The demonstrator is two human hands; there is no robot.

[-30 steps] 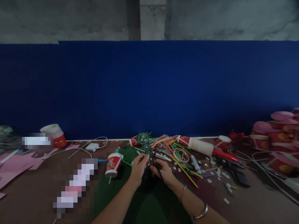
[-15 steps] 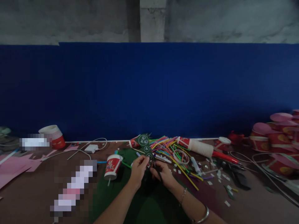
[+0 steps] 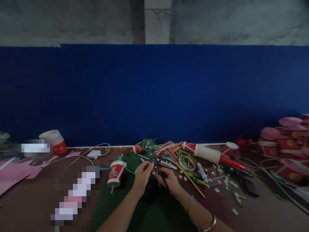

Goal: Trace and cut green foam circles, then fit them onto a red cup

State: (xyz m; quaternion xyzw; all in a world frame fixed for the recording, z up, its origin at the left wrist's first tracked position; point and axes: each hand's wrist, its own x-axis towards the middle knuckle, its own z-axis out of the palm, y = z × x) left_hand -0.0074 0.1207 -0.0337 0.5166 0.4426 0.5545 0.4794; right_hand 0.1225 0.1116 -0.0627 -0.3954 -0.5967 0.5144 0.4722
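Observation:
Between the fingertips of my left hand (image 3: 142,177) is the lower end of a dark green paper piece (image 3: 151,154) with white round prints. My right hand (image 3: 170,180) is closed round the black handles of scissors (image 3: 163,179), whose blades point up along the paper's right edge; how far they are apart I cannot tell. Left of my hands a red-and-white paper cup (image 3: 116,174) stands bottom-down, tilted, with a pale stick under it. Dark green sheets (image 3: 135,212) lie beneath my forearms.
Coloured straws (image 3: 169,149) lie in a heap beyond my right hand, beside a lying stack of paper cups (image 3: 207,153). Paper scraps, a black tool (image 3: 248,187) and cables are to the right. Red cups with pink discs (image 3: 289,141) pile at far right; pink paper (image 3: 16,172) lies left.
Both hands keep almost the same place, still holding the green paper and the scissors. The view has shifted very slightly; nothing else has visibly moved.

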